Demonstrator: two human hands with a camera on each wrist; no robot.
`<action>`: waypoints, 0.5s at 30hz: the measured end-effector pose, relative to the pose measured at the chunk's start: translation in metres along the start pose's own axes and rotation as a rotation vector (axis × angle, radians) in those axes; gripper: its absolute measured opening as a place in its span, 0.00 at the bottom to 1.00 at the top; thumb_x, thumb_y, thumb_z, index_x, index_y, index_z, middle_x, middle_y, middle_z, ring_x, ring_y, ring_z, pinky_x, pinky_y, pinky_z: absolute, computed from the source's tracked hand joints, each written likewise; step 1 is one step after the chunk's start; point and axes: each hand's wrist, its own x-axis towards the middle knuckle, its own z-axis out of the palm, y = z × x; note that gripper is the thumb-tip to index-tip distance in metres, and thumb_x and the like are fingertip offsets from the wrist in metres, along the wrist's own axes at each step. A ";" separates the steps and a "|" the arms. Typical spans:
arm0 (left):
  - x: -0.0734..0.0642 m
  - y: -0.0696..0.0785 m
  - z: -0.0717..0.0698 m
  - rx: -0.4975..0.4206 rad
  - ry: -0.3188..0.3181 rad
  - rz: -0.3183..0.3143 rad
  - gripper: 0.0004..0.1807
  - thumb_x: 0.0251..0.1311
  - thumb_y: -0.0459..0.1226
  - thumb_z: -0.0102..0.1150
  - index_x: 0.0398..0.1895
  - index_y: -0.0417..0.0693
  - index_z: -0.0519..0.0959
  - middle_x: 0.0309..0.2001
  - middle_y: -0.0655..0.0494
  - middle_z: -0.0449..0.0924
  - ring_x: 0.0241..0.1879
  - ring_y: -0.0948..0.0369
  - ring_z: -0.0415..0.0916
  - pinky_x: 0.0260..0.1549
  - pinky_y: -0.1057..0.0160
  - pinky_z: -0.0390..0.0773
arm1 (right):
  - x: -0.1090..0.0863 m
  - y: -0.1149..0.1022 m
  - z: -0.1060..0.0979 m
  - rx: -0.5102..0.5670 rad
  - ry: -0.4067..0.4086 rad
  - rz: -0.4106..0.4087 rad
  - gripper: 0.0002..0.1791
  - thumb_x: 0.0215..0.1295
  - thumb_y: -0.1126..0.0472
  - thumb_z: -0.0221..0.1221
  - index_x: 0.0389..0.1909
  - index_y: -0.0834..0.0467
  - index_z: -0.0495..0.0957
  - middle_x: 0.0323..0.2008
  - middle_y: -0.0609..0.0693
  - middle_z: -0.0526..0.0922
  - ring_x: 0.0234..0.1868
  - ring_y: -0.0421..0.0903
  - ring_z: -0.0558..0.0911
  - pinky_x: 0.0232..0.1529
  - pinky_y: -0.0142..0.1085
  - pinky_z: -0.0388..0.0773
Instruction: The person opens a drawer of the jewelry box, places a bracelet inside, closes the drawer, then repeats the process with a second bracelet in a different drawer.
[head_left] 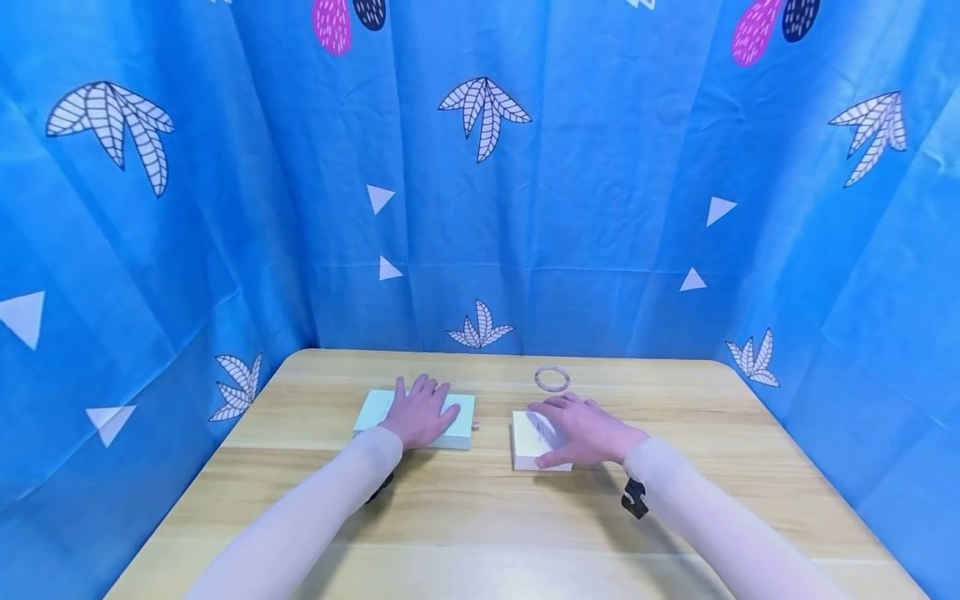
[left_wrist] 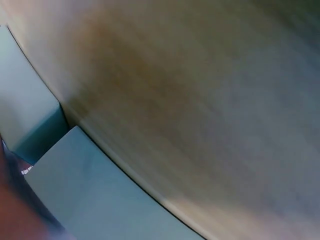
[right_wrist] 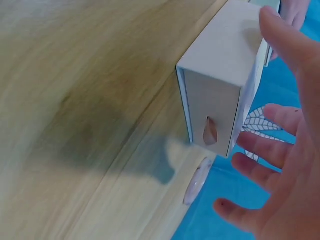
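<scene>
A pale green box lies flat on the table, and my left hand rests over its top with the fingers spread. A thin pinkish tab shows at its right end. To the right sits a smaller white box. Above it my right hand is spread, thumb by the near edge and fingers toward the far side. The right wrist view shows the thumb tip at the upper edge of the white box and the other fingers loosely bent beside it. On the box's end is a teardrop-shaped pinkish detail.
Behind the white box a pale ring-shaped bangle lies on the wooden table. A blue patterned curtain encloses the table's back and sides. Dark straps circle the wrists.
</scene>
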 end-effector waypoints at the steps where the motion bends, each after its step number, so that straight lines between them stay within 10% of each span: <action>1: 0.000 0.000 0.000 -0.001 0.015 0.011 0.37 0.74 0.62 0.35 0.74 0.49 0.66 0.74 0.45 0.64 0.77 0.44 0.52 0.72 0.29 0.41 | -0.002 0.000 -0.001 0.007 0.010 -0.009 0.52 0.51 0.29 0.68 0.74 0.49 0.66 0.72 0.53 0.70 0.72 0.58 0.67 0.67 0.68 0.61; 15: 0.005 0.025 -0.017 -0.039 0.158 0.122 0.27 0.71 0.49 0.49 0.66 0.44 0.75 0.66 0.46 0.73 0.71 0.48 0.64 0.74 0.40 0.54 | -0.028 0.019 -0.006 0.100 0.079 0.018 0.42 0.64 0.37 0.63 0.75 0.50 0.65 0.72 0.55 0.70 0.72 0.60 0.68 0.69 0.62 0.63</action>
